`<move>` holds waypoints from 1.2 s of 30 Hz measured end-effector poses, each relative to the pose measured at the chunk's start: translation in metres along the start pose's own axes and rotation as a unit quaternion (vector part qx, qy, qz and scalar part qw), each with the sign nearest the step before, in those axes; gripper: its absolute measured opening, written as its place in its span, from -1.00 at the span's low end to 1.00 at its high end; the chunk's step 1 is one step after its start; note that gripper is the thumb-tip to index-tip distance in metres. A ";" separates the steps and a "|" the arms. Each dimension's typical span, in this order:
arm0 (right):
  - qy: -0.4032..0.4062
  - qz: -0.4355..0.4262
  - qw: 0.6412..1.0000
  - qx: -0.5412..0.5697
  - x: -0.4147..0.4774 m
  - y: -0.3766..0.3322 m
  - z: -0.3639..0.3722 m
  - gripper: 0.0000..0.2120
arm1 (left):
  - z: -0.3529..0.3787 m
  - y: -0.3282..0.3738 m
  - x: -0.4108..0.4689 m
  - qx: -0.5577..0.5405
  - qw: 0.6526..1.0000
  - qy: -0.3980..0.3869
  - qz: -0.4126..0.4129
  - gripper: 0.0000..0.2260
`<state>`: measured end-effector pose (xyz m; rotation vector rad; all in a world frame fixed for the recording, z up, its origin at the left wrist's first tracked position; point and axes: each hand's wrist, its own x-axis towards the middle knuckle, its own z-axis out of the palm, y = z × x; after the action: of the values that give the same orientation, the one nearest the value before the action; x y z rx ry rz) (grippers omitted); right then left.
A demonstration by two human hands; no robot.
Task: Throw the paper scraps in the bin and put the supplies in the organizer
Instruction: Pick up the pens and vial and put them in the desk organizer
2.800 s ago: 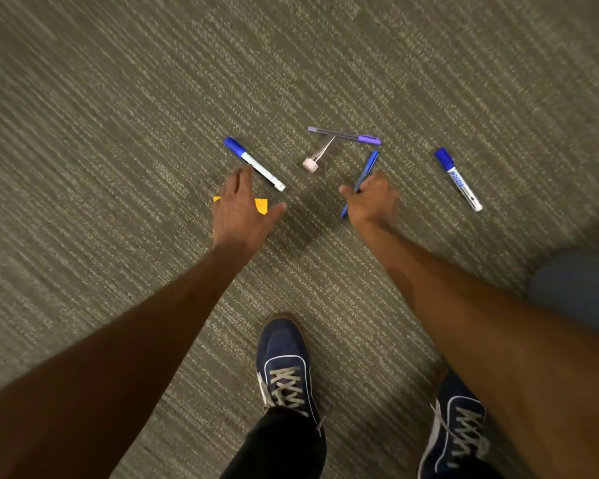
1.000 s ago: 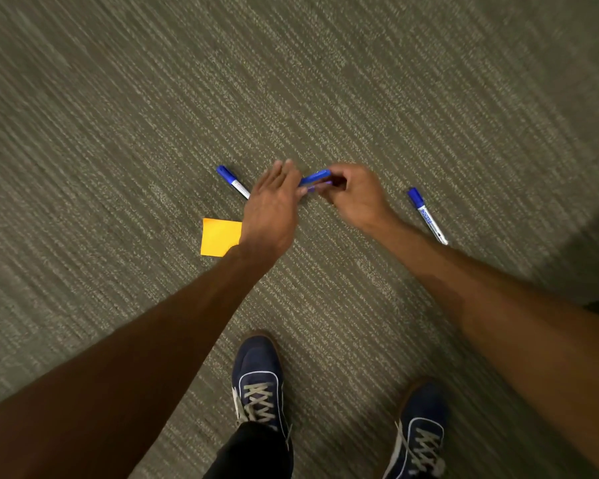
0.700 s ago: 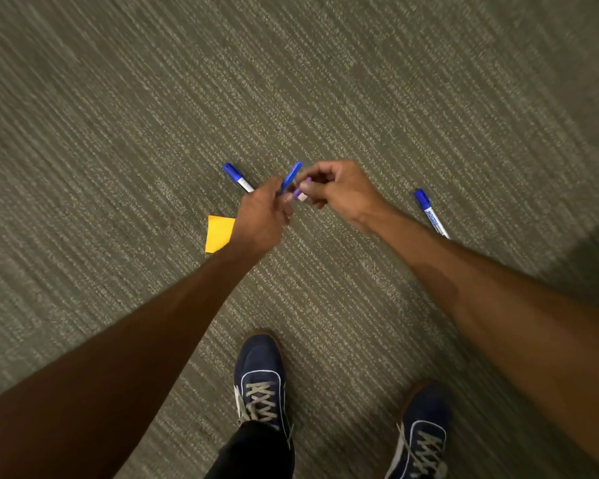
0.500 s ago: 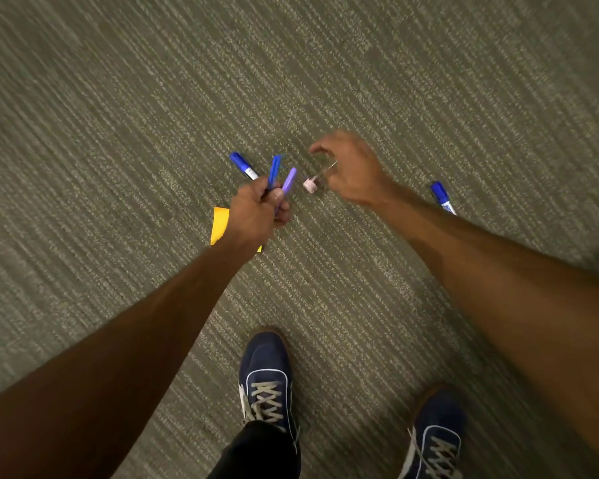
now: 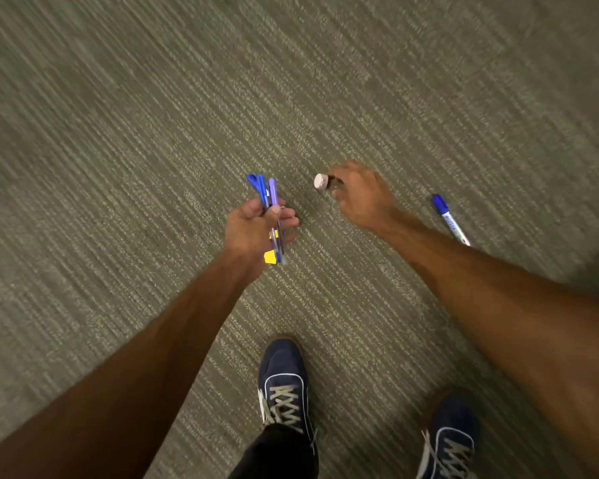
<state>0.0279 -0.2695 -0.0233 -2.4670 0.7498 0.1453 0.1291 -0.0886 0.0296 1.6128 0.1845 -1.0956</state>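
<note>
Reading the one visible label is not possible: blue print runs along the white barrel of the blue-capped marker, but it is blurred beyond recognition. This marker lies on the carpet, just beside the right forearm and touched by neither hand.

A bundle of pens is gripped in the left hand, whose fingers are curled round the barrels. A blue pen and a purple-capped pen with a clear barrel can be made out, caps pointing away from the person. A further blue cap shows at the bundle's far end; whether it is held or lies on the carpet behind cannot be told. A corner of a yellow sticky note is seen below the left hand, beside the pen tips.

A small bottle with a pale pink cap is pinched by the fingers of the right hand, low over the carpet. Two navy lace-up shoes are seen at the bottom.
</note>
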 end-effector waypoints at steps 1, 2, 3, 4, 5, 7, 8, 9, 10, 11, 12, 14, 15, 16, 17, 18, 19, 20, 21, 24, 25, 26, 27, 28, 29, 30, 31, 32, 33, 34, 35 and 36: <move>0.012 0.029 0.999 0.042 -0.007 -0.009 -0.014 -0.80 | 0.002 0.009 -0.009 -0.003 1.000 -0.003 0.002 -0.88; 0.021 0.056 0.995 0.078 -0.015 -0.018 -0.030 -0.81 | 0.005 0.020 -0.019 -0.008 1.000 -0.006 0.004 -0.88; 0.026 0.080 0.990 0.112 -0.024 -0.027 -0.047 -0.81 | 0.008 0.031 -0.030 -0.011 1.000 -0.009 0.008 -0.88; 0.032 0.105 0.982 0.152 -0.034 -0.036 -0.064 -0.81 | 0.011 0.043 -0.042 -0.009 1.000 -0.011 0.012 -0.87; 0.036 0.129 0.971 0.200 -0.045 -0.046 -0.083 -0.78 | 0.016 0.055 -0.053 -0.005 1.000 -0.013 0.016 -0.86; 0.040 0.168 0.933 0.315 -0.069 -0.065 -0.123 -0.61 | 0.025 0.081 -0.080 0.002 0.999 -0.022 0.028 -0.87; 0.041 0.182 0.910 0.369 -0.082 -0.075 -0.143 -0.51 | 0.031 0.094 -0.095 0.006 0.999 -0.027 0.033 -0.87; 0.042 0.192 0.887 0.418 -0.094 -0.086 -0.163 -0.45 | 0.037 0.108 -0.110 0.009 0.999 -0.032 0.038 -0.87; 0.047 0.198 0.866 0.457 -0.106 -0.096 -0.183 -0.44 | 0.043 0.121 -0.126 0.012 0.998 -0.039 0.043 -0.87; 0.054 0.201 0.850 0.483 -0.117 -0.105 -0.202 -0.45 | 0.049 0.134 -0.142 0.013 0.998 -0.048 0.045 -0.87; 0.059 0.203 0.842 0.497 -0.129 -0.114 -0.222 -0.48 | 0.055 0.147 -0.159 0.010 0.997 -0.060 0.044 -0.88; 0.065 0.205 0.830 0.514 -0.151 -0.131 -0.259 -0.51 | 0.067 0.172 -0.193 0.005 0.996 -0.081 0.039 -0.89; 0.069 0.202 0.823 0.526 -0.163 -0.140 -0.277 -0.52 | 0.072 0.184 -0.210 0.010 0.995 -0.090 0.039 -0.89; 0.074 0.200 0.816 0.537 -0.174 -0.149 -0.296 -0.52 | 0.079 0.197 -0.228 0.020 0.994 -0.100 0.042 -0.89; 0.080 0.199 0.811 0.545 -0.185 -0.157 -0.315 -0.53 | 0.085 0.209 -0.246 0.028 0.993 -0.108 0.043 -0.89; 0.087 0.198 0.806 0.551 -0.197 -0.165 -0.334 -0.53 | 0.092 0.220 -0.263 0.034 0.992 -0.115 0.045 -0.88; 0.095 0.198 0.801 0.557 -0.208 -0.172 -0.351 -0.53 | 0.098 0.232 -0.281 0.037 0.990 -0.125 0.047 -0.88; 0.104 0.198 0.797 0.561 -0.220 -0.179 -0.369 -0.53 | 0.105 0.242 -0.299 0.041 0.988 -0.137 0.050 -0.89; 0.113 0.198 0.795 0.563 -0.232 -0.185 -0.385 -0.54 | 0.111 0.253 -0.316 0.046 0.986 -0.149 0.052 -0.91; 0.139 0.198 0.780 0.577 -0.269 -0.199 -0.435 -0.54 | 0.129 0.284 -0.365 0.066 0.981 -0.176 0.055 -0.92; 0.149 0.198 0.771 0.586 -0.283 -0.203 -0.451 -0.54 | 0.136 0.293 -0.381 0.072 0.979 -0.183 0.056 -0.91; 0.159 0.198 0.765 0.592 -0.297 -0.207 -0.468 -0.55 | 0.143 0.303 -0.397 0.076 0.977 -0.189 0.058 -0.90; 0.167 0.196 0.760 0.596 -0.312 -0.211 -0.484 -0.55 | 0.151 0.311 -0.413 0.079 0.976 -0.196 0.060 -0.90; 0.176 0.195 0.756 0.599 -0.327 -0.215 -0.499 -0.55 | 0.159 0.318 -0.430 0.083 0.974 -0.203 0.063 -0.90; 0.185 0.195 0.753 0.601 -0.342 -0.219 -0.513 -0.56 | 0.167 0.325 -0.446 0.085 0.972 -0.211 0.066 -0.90; 0.193 0.193 0.751 0.602 -0.358 -0.222 -0.527 -0.56 | 0.175 0.330 -0.462 0.085 0.970 -0.219 0.067 -0.90; 0.199 0.191 0.749 0.602 -0.374 -0.224 -0.540 -0.56 | 0.183 0.335 -0.478 0.084 0.968 -0.228 0.067 -0.89; 0.206 0.190 0.746 0.605 -0.391 -0.225 -0.554 -0.56 | 0.192 0.338 -0.495 0.084 0.966 -0.236 0.065 -0.89; 0.214 0.188 0.741 0.608 -0.408 -0.226 -0.566 -0.56 | 0.202 0.340 -0.512 0.084 0.964 -0.245 0.064 -0.88; 0.224 0.187 0.736 0.611 -0.425 -0.225 -0.578 -0.56 | 0.212 0.341 -0.529 0.083 0.962 -0.253 0.062 -0.86; 0.233 0.186 0.731 0.614 -0.443 -0.224 -0.588 -0.56 | 0.222 0.341 -0.546 0.082 0.960 -0.261 0.058 -0.85; 0.244 0.187 0.725 0.617 -0.462 -0.222 -0.598 -0.56 | 0.232 0.340 -0.563 0.080 0.959 -0.268 0.054 -0.84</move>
<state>-0.2715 -0.2138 0.7035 -1.0209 1.0621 -0.6824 -0.0988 -0.1756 0.6831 1.3864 -0.3555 -1.4464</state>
